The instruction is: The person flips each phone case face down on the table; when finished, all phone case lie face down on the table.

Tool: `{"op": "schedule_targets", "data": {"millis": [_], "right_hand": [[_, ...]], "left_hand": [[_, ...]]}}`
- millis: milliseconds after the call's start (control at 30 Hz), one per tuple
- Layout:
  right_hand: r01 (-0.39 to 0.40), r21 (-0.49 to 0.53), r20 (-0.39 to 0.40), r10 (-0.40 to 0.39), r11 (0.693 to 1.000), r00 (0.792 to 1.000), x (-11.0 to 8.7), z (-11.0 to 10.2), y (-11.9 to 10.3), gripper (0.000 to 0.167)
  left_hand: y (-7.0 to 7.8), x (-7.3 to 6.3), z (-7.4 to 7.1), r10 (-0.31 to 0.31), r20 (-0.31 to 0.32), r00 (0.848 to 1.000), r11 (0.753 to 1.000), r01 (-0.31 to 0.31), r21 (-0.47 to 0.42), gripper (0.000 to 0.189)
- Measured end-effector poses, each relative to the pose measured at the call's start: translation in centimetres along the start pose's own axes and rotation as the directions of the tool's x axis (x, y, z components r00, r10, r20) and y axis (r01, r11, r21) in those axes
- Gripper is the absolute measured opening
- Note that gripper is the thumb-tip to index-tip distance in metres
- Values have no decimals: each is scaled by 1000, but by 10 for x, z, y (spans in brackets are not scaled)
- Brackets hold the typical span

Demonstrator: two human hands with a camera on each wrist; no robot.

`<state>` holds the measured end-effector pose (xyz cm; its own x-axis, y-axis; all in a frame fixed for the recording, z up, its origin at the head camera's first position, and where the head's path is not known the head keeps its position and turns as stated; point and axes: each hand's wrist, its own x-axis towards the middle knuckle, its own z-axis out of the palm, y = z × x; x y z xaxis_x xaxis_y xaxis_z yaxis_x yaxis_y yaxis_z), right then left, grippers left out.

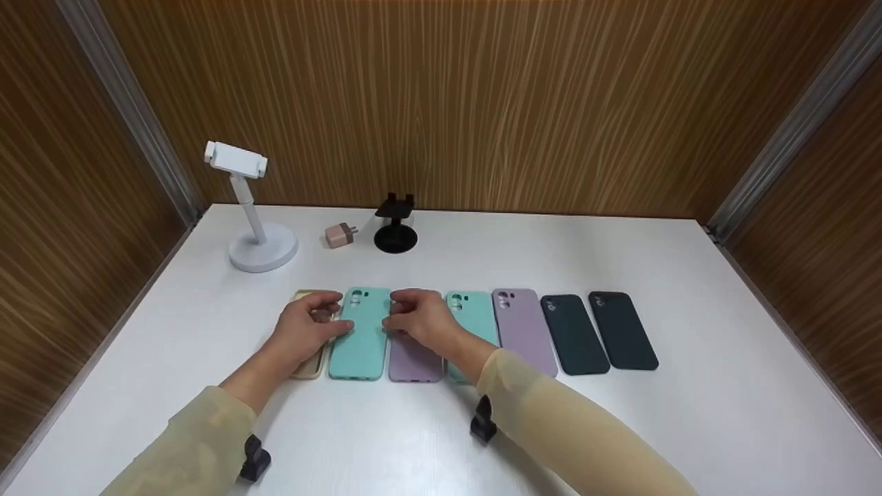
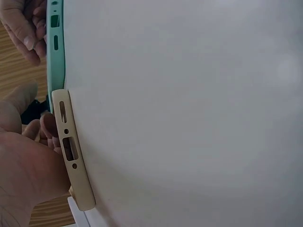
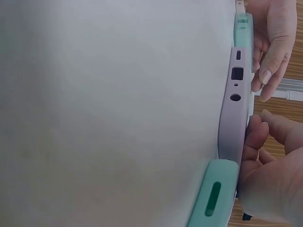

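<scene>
A teal phone case (image 1: 360, 351) lies flat on the table in a row of cases, between both hands. My left hand (image 1: 303, 329) is at its left edge, thumb tip over that edge, fingers loosely bent above a beige phone case (image 2: 75, 156). My right hand (image 1: 426, 318) is on the other side, thumb and fingertips close to the teal case's right edge. Beneath the right hand lies a purple phone case (image 1: 415, 362), its upper part partly hidden. In the right wrist view, the right hand's thumb (image 3: 279, 125) and fingers are bent with nothing visible between them.
Right of the hands lie a second teal case (image 1: 472, 317), another purple case (image 1: 527, 331) and two dark cases (image 1: 577, 337). Behind stand a white phone stand (image 1: 264, 248), a pink charger plug (image 1: 339, 235) and a black stand (image 1: 395, 238). Wood-patterned panels enclose the table.
</scene>
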<state>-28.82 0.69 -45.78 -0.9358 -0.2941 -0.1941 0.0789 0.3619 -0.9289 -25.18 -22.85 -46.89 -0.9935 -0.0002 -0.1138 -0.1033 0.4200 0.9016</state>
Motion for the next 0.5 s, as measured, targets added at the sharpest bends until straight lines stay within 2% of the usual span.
{"op": "schedule_targets", "data": {"millis": [267,500], "right_hand": [[16,61,1,-17,998,1000,-1,-3,-3,56],[31,132,19,-33,991,999,-5,-1,-18,55]], "left_hand": [[7,-3,-9,6,5,1000,1000,-6,-1,63],[17,-8,-30,-1,-13,1000,1000,1,17,65]]}}
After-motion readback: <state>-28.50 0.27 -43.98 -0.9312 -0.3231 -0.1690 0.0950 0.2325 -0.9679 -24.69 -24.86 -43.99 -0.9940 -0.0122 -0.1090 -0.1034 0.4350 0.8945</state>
